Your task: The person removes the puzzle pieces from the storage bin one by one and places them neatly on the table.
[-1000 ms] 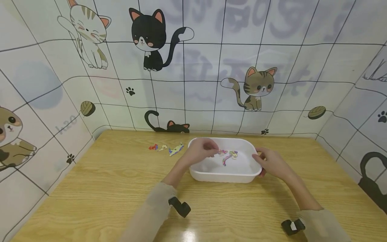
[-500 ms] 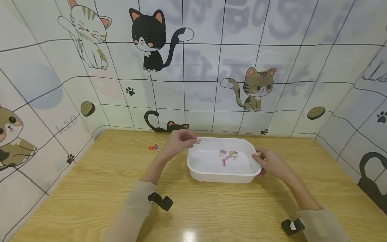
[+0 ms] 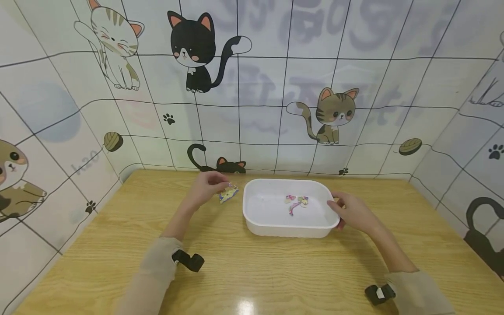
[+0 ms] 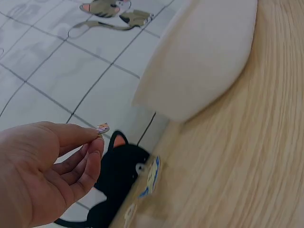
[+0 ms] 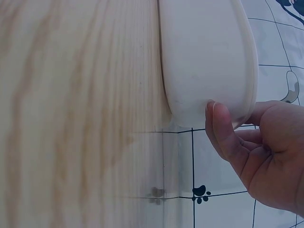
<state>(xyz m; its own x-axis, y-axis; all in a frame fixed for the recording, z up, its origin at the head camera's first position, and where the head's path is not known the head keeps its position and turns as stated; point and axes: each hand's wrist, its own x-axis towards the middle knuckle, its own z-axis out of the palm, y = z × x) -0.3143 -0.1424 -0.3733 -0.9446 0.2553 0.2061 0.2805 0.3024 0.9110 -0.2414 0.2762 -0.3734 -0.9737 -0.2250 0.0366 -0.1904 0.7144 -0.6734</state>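
Head view: your left hand (image 3: 204,188) pinches a small pink-and-yellow piece (image 4: 102,128) near the white plastic tub (image 3: 289,232)

Your left thumb and fingertips are nearly closed, with the piece caught at their tips and the rest of the fingers loosely bent. It is left of the tub, and the left wrist view sets it against the cat-printed wall sheet (image 3: 261,131). Just beside your left hand, a blue-edged yellow piece (image 3: 228,195) lies on the wood-grain table (image 3: 252,262); the left wrist view adds a smaller pale piece (image 4: 129,214) near it, partly out of frame.

Your right hand (image 3: 351,212) grips the tub's right end, the thumb at the rim and the fingers bent against the outer wall. The tub sits upright on the table. On its floor, right of the middle, lie a small pink piece (image 3: 290,198), a yellow-and-purple piece (image 3: 303,200) and a curved pink strip (image 3: 292,210); you cannot tell whether the last two are joined. Both your forearms wear beige sleeves (image 3: 151,267), each with a black wrist mount (image 3: 189,261).
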